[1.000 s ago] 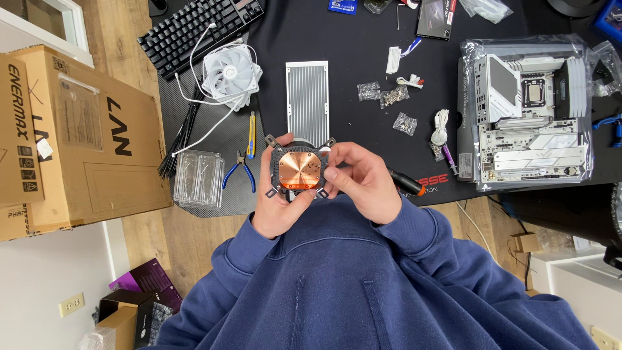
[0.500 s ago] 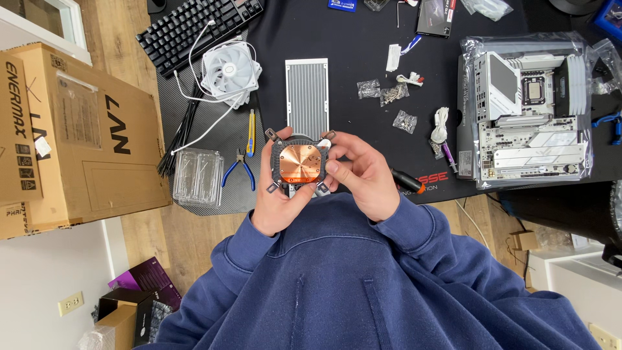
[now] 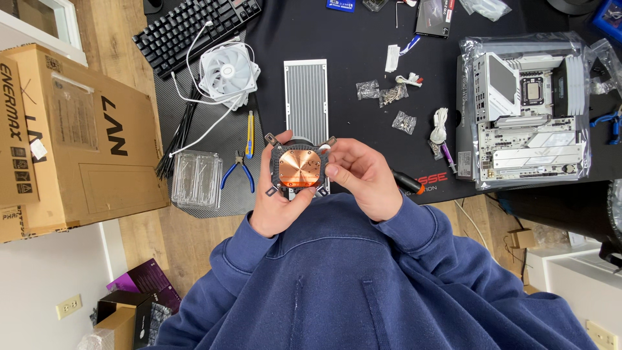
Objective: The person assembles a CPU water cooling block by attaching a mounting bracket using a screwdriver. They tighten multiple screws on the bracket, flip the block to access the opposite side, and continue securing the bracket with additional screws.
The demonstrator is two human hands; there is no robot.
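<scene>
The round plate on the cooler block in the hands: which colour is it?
Copper-orange and shiny, set in a black bracket; the round plate shows best in the head view.

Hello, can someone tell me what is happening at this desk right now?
A person in a blue sweatshirt holds a round cooler pump block with a copper plate facing up, using both hands: the left hand from below, the right hand at its side. Behind it on the black desk mat lie a white radiator, a white fan, blue pliers and a white motherboard.
</scene>
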